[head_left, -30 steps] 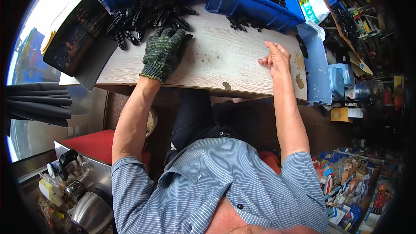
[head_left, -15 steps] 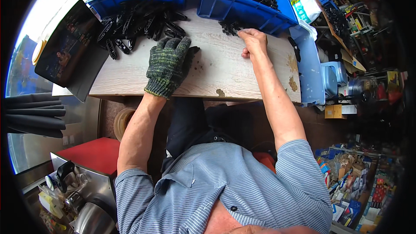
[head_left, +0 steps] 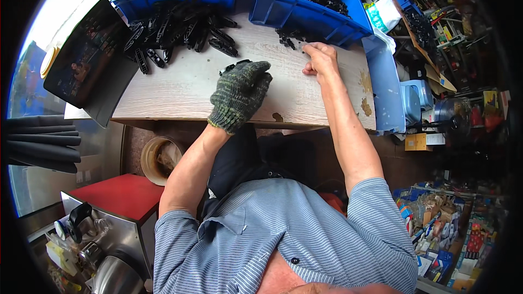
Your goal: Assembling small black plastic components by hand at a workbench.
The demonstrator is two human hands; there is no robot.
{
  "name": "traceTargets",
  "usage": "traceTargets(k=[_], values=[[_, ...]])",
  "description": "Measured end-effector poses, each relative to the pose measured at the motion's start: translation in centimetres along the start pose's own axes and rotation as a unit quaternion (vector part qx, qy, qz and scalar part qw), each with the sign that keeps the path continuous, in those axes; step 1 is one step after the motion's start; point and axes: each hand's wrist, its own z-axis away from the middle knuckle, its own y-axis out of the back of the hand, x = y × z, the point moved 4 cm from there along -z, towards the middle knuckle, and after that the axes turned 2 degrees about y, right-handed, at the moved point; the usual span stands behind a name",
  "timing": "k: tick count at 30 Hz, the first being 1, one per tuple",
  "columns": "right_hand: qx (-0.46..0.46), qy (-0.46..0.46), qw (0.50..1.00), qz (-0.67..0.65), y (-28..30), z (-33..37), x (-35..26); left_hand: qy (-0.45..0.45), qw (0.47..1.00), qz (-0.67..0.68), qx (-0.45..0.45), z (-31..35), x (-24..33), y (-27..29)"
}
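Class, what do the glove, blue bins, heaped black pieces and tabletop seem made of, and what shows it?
Glove: knitted yarn, matte; stitches show.
Blue bins: probably plastic, faintly glossy; moulded ribs.
Heaped black pieces: perhaps plastic, glossy highlights, though metal is possible.
Tabletop: possibly laminate; pale wood grain, brown worn patches.

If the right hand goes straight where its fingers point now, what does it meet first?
The right hand would probably meet the small black parts lying before the right blue bin; the exact gap is unclear.
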Motion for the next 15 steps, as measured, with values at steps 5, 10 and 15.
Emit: traceTargets(k=[5, 10, 15], values=[[-0.144, 0.005, 0.984, -0.103, -0.4, 4.0, 0.8, 0.23, 0.944, 0.231, -0.043, -0.5, -1.2, -4.3], [-0.158, 0.079, 0.975, -0.132, -1.3, 6.4, 1.6, 0.306, 0.878, 0.341, -0.137, -2.6, -1.1, -6.3], [-0.172, 0.097, 0.97, -0.14, -1.8, 7.8, 1.4, 0.34, 0.874, 0.327, -0.118, -2.4, -1.1, -5.5]])
